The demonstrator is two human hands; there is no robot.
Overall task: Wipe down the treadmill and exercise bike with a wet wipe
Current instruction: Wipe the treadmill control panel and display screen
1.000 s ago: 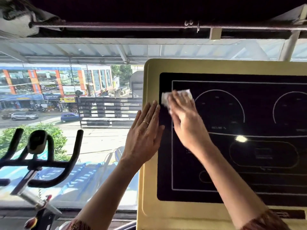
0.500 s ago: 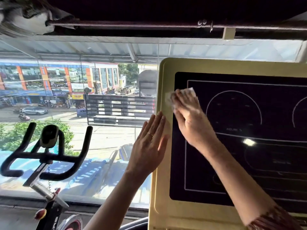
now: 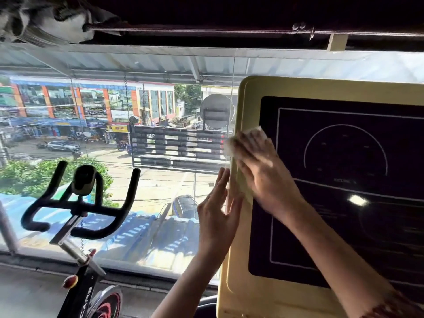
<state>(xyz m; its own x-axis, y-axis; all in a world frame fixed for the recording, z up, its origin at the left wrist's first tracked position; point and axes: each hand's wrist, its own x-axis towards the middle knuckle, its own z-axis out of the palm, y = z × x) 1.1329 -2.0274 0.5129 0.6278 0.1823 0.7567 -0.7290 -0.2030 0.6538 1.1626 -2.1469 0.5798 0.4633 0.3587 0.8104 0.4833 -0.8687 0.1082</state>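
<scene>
Behind the big window (image 3: 160, 191) lies a sunny street with shops and cars, and close before the glass stand the two machines. On the treadmill console (image 3: 238, 283) the person's right hand (image 3: 261, 173) lies with flat fingers on the wet wipe (image 3: 252, 134) and presses it against the yellow border, at the upper left corner of the dark display panel (image 3: 344, 226). A white corner of the wipe shows above the fingertips. Whether the thumb also pinches it, I cannot tell, because the hand is blurred. The left hand (image 3: 216, 219) is released, with straight fingers pointing up, and it holds nothing. It is at the outer left edge of the console, just below the right hand. If it touches the edge or only stands beside it, I cannot say.

I think the wipe could slip out from under the flat fingers, because it is so near the edge. Then it would fall into the gap between console and window. Too much wetness could also run into the seam around the panel. A hard press on the panel might perhaps wake a control. The exercise bike (image 3: 75, 204) stands well apart on the left and waits for its turn.
</scene>
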